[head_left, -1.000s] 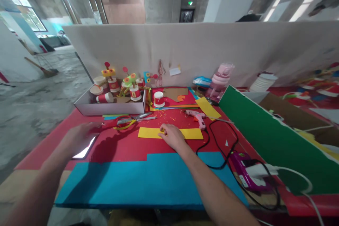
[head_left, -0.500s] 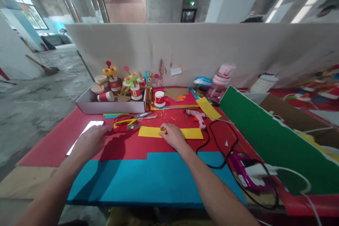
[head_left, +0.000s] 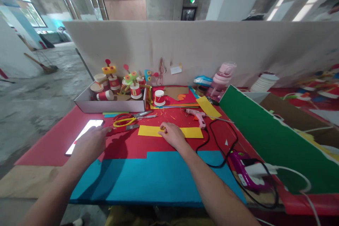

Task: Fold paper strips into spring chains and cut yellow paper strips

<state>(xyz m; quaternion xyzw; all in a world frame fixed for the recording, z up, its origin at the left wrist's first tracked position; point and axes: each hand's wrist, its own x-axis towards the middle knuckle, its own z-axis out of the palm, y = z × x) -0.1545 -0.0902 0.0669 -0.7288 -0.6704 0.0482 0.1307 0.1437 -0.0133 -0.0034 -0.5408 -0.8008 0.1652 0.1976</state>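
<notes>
My left hand (head_left: 91, 141) is over a lit phone (head_left: 88, 127) on the left. Its thumb stretches out toward the red handle of a tool with a grey metal end (head_left: 132, 126); whether they touch is unclear. The other fingers are mostly hidden behind the back of the hand. My right hand (head_left: 172, 135) rests on a long yellow paper strip (head_left: 148, 130), its index finger curled and a gap between it and the thumb. Beyond the strip lie scissors (head_left: 124, 122) with yellow and red handles and a pink glue gun (head_left: 199, 117).
A white box (head_left: 111, 106) with paper-cup figures stands back left. A red-and-white paper cup (head_left: 159, 97) sits behind the scraps. At right are a purple power block (head_left: 246, 173) with cables and a green panel (head_left: 275, 144). Blue sheet (head_left: 148, 183) lines the front edge.
My left hand has shifted slightly left over the phone, and a small red patch now shows on its screen. My right hand stays on the yellow strip. The view has tilted slightly.
</notes>
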